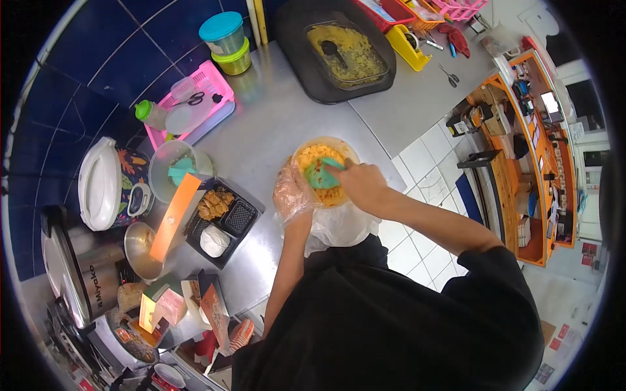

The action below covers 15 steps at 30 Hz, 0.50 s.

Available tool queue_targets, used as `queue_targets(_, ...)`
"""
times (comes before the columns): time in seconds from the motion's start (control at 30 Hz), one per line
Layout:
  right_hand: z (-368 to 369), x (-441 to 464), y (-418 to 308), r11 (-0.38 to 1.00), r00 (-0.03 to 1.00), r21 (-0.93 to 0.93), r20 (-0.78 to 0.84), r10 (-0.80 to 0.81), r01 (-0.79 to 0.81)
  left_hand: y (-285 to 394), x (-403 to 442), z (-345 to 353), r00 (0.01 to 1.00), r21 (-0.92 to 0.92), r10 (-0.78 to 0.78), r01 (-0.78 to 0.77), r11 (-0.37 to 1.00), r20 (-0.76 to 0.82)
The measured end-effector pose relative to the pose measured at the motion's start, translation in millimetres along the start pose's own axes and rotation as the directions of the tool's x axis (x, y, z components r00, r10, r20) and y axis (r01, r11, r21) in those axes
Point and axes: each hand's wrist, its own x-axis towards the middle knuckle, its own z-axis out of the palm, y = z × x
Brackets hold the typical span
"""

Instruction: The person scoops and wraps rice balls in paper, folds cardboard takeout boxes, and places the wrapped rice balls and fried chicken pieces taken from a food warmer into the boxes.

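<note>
Bowl of orange food (324,138) sits at the centre of the frame, by the near edge of the steel counter (261,117), which stretches across the middle and is the largest thing about (whether the bowl rests on it, I cannot tell). A black tray (293,58) at the upper centre carries a clear dish (362,82) smeared with yellow. Smaller, left of centre, a black compartment box (241,218) holds browned fried pieces (214,204) and a white wrapped lump (214,241). The left hand (291,194), in a clear plastic glove, curls round the bowl's left side, gripping it; the right hand (360,184), ungloved, pinches a green scoop (314,174) from the bowl's right. That scoop, smallest of all, has its rounded end in the food.
</note>
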Motion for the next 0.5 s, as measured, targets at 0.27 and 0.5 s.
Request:
queue_targets(0.27, 27, 32, -4, 0.994, 0.994, -0.028, -0.018, 0.105, -0.106, 3, -3, -2, 0.999, -0.028, 0.041, -0.041, 0.999, -0.007)
queue_targets(0.5, -4, 31, 41, 0.914, 0.968, 0.398, 0.248, -0.024, -0.079, -3, -2, 2, 0.998, 0.014, 0.048, -0.047, 0.999, -0.029)
